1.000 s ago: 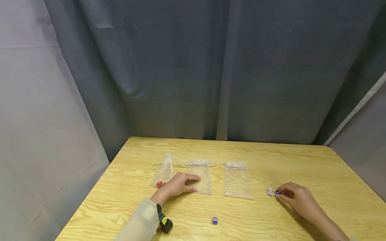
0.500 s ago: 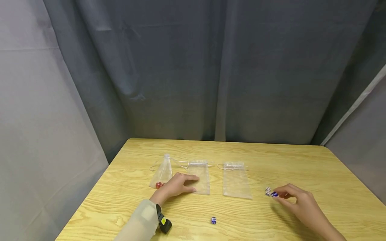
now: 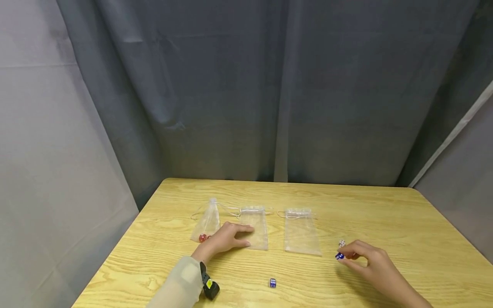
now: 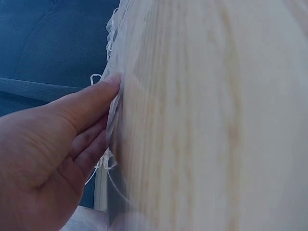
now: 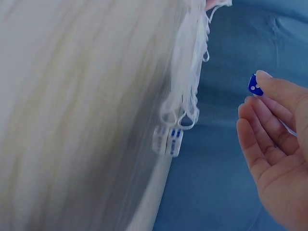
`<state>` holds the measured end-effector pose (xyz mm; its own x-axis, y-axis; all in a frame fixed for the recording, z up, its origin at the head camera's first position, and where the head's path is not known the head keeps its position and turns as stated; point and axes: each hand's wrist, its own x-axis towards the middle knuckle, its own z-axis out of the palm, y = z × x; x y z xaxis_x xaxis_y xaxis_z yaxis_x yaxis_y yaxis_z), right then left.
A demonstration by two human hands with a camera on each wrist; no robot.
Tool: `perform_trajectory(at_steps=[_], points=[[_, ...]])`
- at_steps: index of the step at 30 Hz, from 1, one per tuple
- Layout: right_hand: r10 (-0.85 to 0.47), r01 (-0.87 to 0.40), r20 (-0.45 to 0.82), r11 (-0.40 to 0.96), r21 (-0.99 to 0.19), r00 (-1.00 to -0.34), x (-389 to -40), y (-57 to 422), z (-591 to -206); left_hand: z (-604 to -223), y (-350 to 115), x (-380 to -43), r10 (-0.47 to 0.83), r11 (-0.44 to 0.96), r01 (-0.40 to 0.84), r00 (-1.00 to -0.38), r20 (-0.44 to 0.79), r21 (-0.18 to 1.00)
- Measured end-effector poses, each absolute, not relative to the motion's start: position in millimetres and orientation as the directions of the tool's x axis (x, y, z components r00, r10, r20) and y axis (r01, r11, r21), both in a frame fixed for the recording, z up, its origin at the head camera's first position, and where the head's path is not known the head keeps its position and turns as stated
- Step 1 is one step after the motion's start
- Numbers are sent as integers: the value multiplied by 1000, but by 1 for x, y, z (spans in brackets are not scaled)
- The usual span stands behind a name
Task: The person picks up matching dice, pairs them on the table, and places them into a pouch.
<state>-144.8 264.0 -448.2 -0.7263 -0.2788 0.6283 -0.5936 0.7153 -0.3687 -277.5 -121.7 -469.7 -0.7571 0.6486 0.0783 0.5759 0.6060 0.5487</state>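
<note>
My right hand [image 3: 369,262] pinches a blue die [image 3: 339,256] between thumb and fingertips, raised above the table in the right wrist view. Just beyond it are two white dice [image 5: 167,140], side by side; in the head view they [image 3: 342,243] are partly covered by the fingers. My left hand [image 3: 227,237] rests on the middle mesh drawstring bag [image 3: 259,233], thumb and fingers extended and holding nothing up. Another blue die [image 3: 273,282] lies on the table nearer to me, between the hands.
To the left, a mesh bag [image 3: 209,218] holds red dice [image 3: 203,238], partly hidden by my left hand. A flat mesh bag [image 3: 302,235] lies right of the middle one. Grey curtains [image 3: 215,107] stand behind the wooden table [image 3: 369,205].
My right hand has lifted the blue die from beside the white dice and carried it left and toward me. The left hand stays on the middle bag.
</note>
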Motion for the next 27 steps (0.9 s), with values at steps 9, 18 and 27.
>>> perform_trajectory(at_steps=[9,18,27], points=[[-386,-701,638,616,-360,-666,-148,241,-448,-470,-120,-278,641,618,572,-764,76,539],[-470,-793,671,527,-307,-573,-153,215,-449,-470,-118,-277,638,620,571,-766,78,539],[-561,-848,643,424,-318,-521,-156,193,-447,-469,-117,-275,635,623,568,-768,76,538]])
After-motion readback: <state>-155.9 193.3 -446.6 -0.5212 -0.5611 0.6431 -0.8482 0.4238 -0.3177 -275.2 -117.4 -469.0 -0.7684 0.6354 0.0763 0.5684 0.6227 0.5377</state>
